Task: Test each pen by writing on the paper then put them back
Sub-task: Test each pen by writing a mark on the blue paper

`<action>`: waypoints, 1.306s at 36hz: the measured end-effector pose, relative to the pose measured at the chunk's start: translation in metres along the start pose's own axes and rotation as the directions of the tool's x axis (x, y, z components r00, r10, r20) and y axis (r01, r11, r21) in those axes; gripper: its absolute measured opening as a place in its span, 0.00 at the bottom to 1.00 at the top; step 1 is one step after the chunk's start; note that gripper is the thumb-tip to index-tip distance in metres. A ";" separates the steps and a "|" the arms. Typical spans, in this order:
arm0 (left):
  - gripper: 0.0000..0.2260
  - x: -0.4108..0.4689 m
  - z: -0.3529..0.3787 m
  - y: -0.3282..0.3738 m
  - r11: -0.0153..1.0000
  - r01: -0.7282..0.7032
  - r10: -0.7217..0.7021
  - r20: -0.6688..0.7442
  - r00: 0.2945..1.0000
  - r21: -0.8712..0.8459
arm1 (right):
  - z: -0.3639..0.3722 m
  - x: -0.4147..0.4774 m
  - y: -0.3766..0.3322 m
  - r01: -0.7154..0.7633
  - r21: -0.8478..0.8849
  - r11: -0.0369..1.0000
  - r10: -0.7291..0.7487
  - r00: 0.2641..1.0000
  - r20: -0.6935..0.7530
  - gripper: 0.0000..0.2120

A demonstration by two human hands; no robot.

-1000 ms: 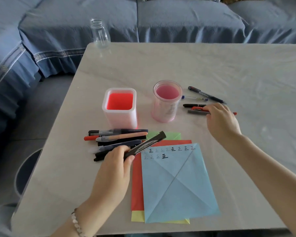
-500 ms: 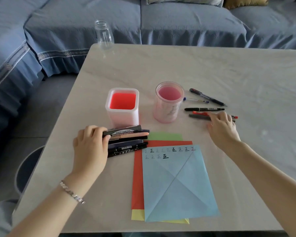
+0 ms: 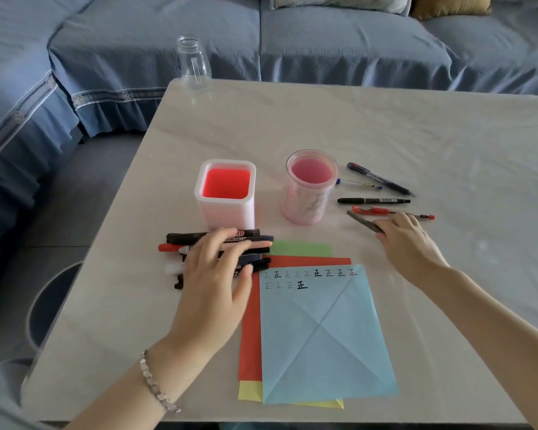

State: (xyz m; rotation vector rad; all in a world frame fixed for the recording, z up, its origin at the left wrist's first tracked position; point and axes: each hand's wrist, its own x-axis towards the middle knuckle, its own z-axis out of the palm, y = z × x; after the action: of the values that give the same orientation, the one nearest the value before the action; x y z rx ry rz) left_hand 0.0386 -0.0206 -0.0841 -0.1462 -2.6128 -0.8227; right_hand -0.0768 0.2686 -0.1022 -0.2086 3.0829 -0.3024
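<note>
Left hand (image 3: 212, 283) slid right and now lies flat, fingers straight, on the marker pile (image 3: 184, 237) beside the creased blue paper (image 3: 323, 336). Right hand (image 3: 407, 240) pinches the slim grey pen (image 3: 362, 221), now tilted. Beyond: square holder (image 3: 224, 212), round cup (image 3: 308, 209), both translucent plastic.

Both bare forearms reach forward, the left hand (image 3: 213, 283) palm down with its fingers spread and nearly straight, the right hand (image 3: 409, 242) palm down too, its fingers curled round the end of a grey pen (image 3: 363, 221).
</note>
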 end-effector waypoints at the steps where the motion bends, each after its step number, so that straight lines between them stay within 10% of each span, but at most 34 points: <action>1: 0.15 0.000 0.000 0.006 0.998 -0.009 0.011 0.019 1.000 -0.058 | -0.004 -0.005 -0.008 0.012 0.056 0.998 -0.010 0.999 -0.037 0.14; 4: 0.17 -0.002 0.001 0.023 0.982 0.000 0.021 0.106 0.994 -0.191 | -0.020 -0.025 -0.043 0.074 0.399 0.914 -0.015 0.988 -0.151 0.11; 8: 0.21 -0.005 0.005 0.043 0.941 0.110 -0.022 0.265 0.964 -0.320 | -0.036 -0.060 -0.092 0.058 0.851 0.522 0.078 0.990 -0.116 0.08; 15: 0.11 -0.007 0.009 0.053 0.922 0.061 0.089 0.364 0.927 -0.381 | -0.029 -0.095 -0.136 -0.014 0.987 0.160 0.205 0.979 -0.019 0.11; 23: 0.17 -0.015 0.006 0.051 0.927 -0.031 0.201 0.425 0.883 -0.374 | -0.017 -0.104 -0.138 -0.265 0.950 0.167 0.183 0.955 0.234 0.20; 36: 0.14 -0.014 0.007 0.042 0.940 -0.105 0.251 0.453 0.855 -0.323 | -0.019 -0.111 -0.135 -0.152 0.984 0.098 0.174 0.976 0.133 0.20; 44: 0.13 -0.023 0.021 0.014 0.978 0.175 -0.126 0.353 0.927 -0.111 | -0.018 -0.108 -0.113 -0.137 0.978 0.159 0.419 0.906 0.059 0.18; 47: 0.06 -0.029 0.028 0.000 0.997 0.067 -0.077 0.233 0.970 0.050 | -0.014 -0.108 -0.105 -0.166 0.971 0.174 0.437 0.896 0.075 0.17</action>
State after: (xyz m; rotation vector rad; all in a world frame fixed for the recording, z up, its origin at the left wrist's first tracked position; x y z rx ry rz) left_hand 0.0553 -0.0037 -0.1166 -0.1453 -2.8699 -0.8194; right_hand 0.0434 0.1838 -0.0651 0.5419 2.2783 -2.2005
